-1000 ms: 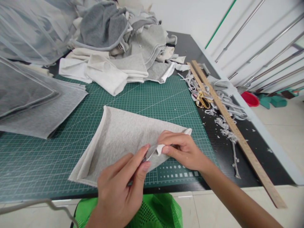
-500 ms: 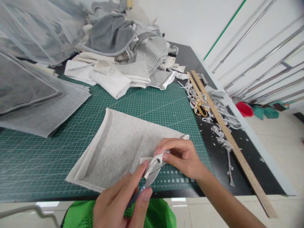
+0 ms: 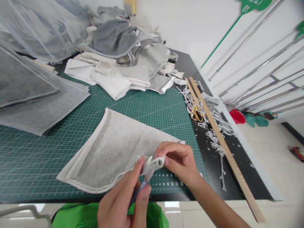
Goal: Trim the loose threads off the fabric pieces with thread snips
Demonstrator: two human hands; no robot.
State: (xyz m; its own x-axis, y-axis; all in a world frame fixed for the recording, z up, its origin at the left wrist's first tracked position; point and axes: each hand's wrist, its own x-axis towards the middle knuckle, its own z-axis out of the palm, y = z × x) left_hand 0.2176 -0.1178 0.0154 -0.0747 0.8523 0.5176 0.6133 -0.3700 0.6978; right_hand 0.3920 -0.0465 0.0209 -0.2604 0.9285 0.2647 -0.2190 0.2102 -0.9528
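The light grey fabric piece (image 3: 111, 152) lies flat on the green cutting mat (image 3: 152, 107), one corner pointing away and its near right corner lifted off the mat between the two hands. The right hand (image 3: 180, 161) pinches that raised corner, thumb and forefinger closed on a small rolled fold of cloth. The left hand (image 3: 123, 202) is closed round a small cutting tool (image 3: 144, 177) (a snip or blade with a bluish handle, too hidden to name more exactly), its tip at the pinched fold.

To trim here well, the judgement is: keep the fold taut in the right-hand pinch, let the blade meet the cloth just beside the fingertips and not under them, and take only the loose edge so the hem stays even. The rest of the piece should stay flat on the mat, so the pull comes from the corner alone.

Beyond the mat, on the black surface (image 3: 209, 164) to the right, lie fabric scraps (image 3: 215, 141), gold-handled scissors (image 3: 196, 113) and a long wooden ruler (image 3: 223, 145). A heap of grey and white cloth (image 3: 125, 53) sits at the far side, stacked grey pieces (image 3: 35, 101) at the left, a green mesh basket (image 3: 78, 215) below the near edge.
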